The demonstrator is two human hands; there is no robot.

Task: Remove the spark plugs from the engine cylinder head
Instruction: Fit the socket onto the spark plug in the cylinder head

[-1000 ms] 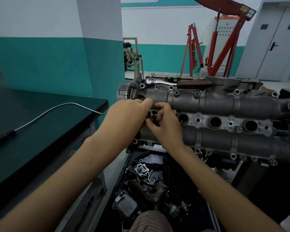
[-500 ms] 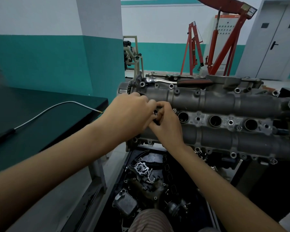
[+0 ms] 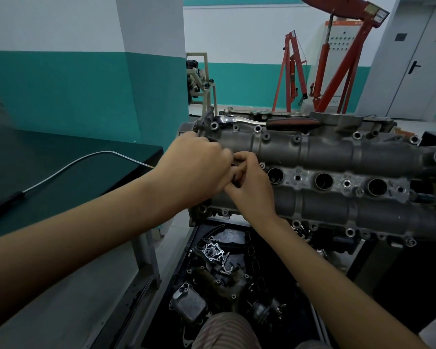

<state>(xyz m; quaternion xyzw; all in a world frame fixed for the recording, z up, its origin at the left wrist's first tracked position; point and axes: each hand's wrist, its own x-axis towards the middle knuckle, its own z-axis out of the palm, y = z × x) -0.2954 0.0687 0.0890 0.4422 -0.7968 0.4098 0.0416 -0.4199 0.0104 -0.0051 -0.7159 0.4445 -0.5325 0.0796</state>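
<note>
The grey engine cylinder head (image 3: 337,152) lies across the middle of the head view. Three open spark plug wells (image 3: 324,180) show in a row along it. Both hands meet over the leftmost well. My left hand (image 3: 196,167) covers it from the left with its fingers curled. My right hand (image 3: 249,187) comes from below and pinches a small dark metal piece (image 3: 235,172) that barely shows between the fingers. The well itself and the rest of the piece are hidden by the hands.
A chrome ratchet (image 3: 247,120) with a red-black handle rests on the head's far edge. A flexible pick-up tool (image 3: 86,159) lies on the dark green bench (image 3: 61,187) at left. A black tray (image 3: 176,278) of engine parts sits below. A red hoist (image 3: 337,61) stands behind.
My left hand has slid right and closed over the leftmost well, hiding the metal piece that showed between the fingers a second ago. My right hand has stayed in place.
</note>
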